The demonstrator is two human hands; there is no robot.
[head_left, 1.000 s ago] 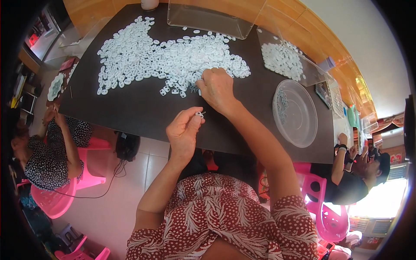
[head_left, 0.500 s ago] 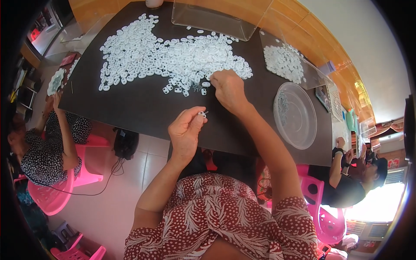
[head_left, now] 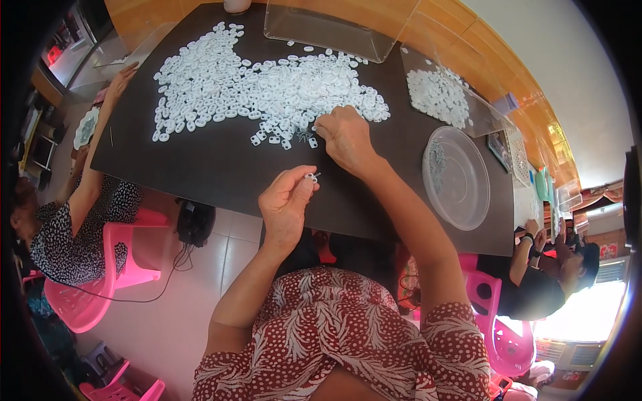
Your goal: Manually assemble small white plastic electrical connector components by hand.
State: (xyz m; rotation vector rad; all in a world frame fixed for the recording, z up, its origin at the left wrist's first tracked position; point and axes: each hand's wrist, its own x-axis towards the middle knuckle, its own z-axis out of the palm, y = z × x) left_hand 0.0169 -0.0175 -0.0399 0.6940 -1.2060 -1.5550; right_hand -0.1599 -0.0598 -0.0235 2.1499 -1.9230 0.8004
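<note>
My left hand (head_left: 284,207) is raised over the near edge of the dark table (head_left: 200,164). Thumb and index finger pinch a small white plastic piece with two holes (head_left: 311,177), and a thin grey bit sticks out of it. Farther ahead, my right hand (head_left: 348,140) bends down at the near edge of a wide heap of similar white oval pieces (head_left: 287,87). Its fingertips are pressed together; whatever lies between them is too small and covered to name. Beside those fingertips sits a little clump of small grey metal parts (head_left: 303,135), with loose white pieces around it.
A round clear plastic lid or tray (head_left: 461,200) with grey parts lies to the right. Behind it, a clear box (head_left: 481,110) holds more white pieces; another clear bin (head_left: 334,37) stands at the back. Co-workers sit left (head_left: 53,227) and right (head_left: 535,287).
My right hand has shifted slightly left, over a white piece that lay beside its fingers. My left hand stays nearly still. The left co-worker's arm has stretched forward.
</note>
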